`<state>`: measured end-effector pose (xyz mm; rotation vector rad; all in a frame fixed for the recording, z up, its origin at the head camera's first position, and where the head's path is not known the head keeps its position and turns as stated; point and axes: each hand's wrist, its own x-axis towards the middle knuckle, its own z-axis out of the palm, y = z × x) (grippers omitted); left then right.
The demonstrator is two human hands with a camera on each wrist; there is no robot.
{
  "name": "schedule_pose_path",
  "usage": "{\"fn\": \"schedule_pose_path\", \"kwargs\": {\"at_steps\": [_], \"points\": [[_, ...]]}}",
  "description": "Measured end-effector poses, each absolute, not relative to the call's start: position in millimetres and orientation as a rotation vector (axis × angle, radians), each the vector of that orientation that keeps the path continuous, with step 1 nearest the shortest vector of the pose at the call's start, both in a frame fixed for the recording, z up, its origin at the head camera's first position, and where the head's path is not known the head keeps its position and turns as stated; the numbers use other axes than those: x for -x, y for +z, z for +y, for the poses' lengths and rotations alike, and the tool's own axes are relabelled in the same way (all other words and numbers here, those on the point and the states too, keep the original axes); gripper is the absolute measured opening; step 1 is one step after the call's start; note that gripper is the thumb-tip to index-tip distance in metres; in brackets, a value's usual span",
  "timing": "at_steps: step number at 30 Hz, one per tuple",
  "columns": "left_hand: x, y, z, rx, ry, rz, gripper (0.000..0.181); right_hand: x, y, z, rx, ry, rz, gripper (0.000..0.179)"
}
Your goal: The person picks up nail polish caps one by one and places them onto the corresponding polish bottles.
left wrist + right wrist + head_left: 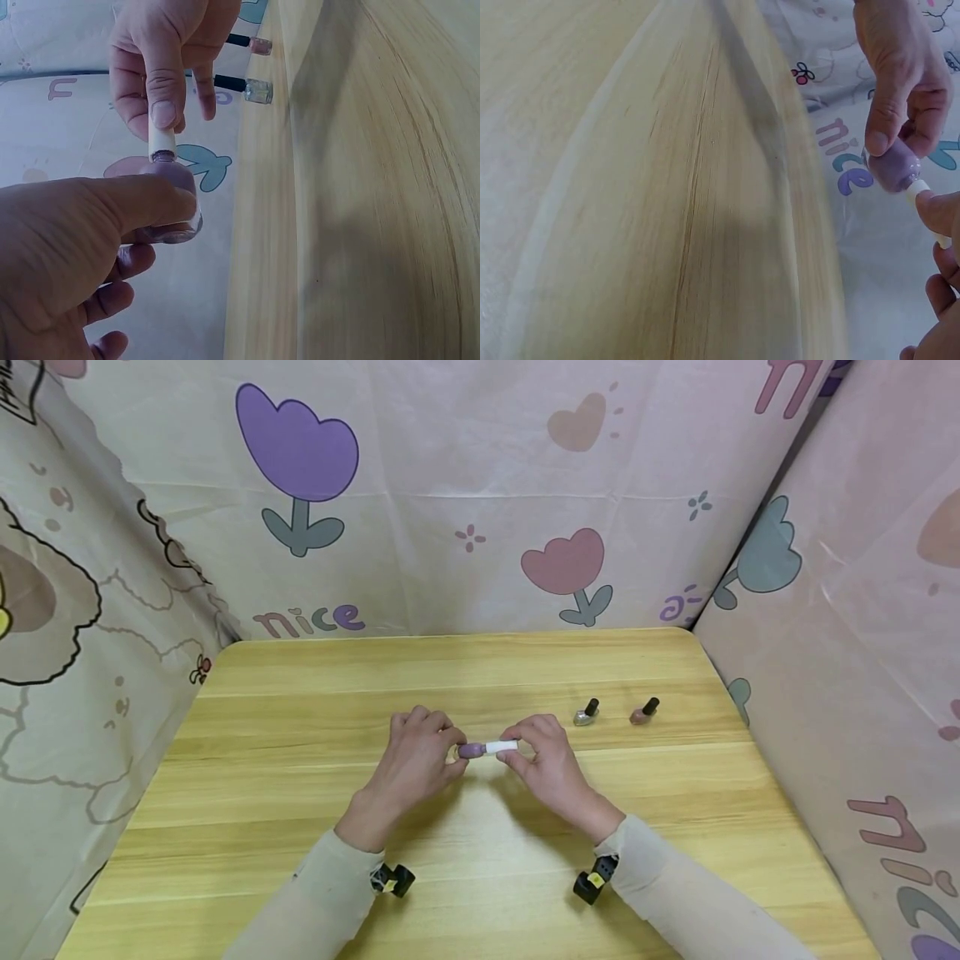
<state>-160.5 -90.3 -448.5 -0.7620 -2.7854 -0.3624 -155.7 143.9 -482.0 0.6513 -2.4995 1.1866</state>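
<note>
A nail polish bottle of purple polish [472,750] with a white cap [501,747] is held sideways above the table between both hands. My left hand [418,753] pinches the glass body by thumb and fingers, and the thumb covers part of it in the left wrist view. The white cap sits between thumb and fingers of my right hand [546,762]. In the left wrist view a narrow threaded-looking neck [163,157] shows between cap and body; whether the cap is loose I cannot tell.
To the right of my right hand two more nail polish bottles stand on the wooden table [300,860]: a clear or silvery one [585,717] and a pinkish one [641,715], both with black caps. Printed cloth [450,460] hangs along the back and sides.
</note>
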Motion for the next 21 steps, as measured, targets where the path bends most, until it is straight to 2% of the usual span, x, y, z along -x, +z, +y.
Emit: {"fn": "schedule_pose_path", "kwargs": {"at_steps": [8,21], "points": [[160.2,-448.5,-89.2,0.795,-0.352,-2.763,0.017,158.2,-482.8,146.3,-0.659,1.215,-2.531,0.02],[159.9,-450.0,-89.8,0.875,-0.325,-2.732,0.022,164.5,-481.8,151.9,-0.849,1.049,-2.55,0.016]]}}
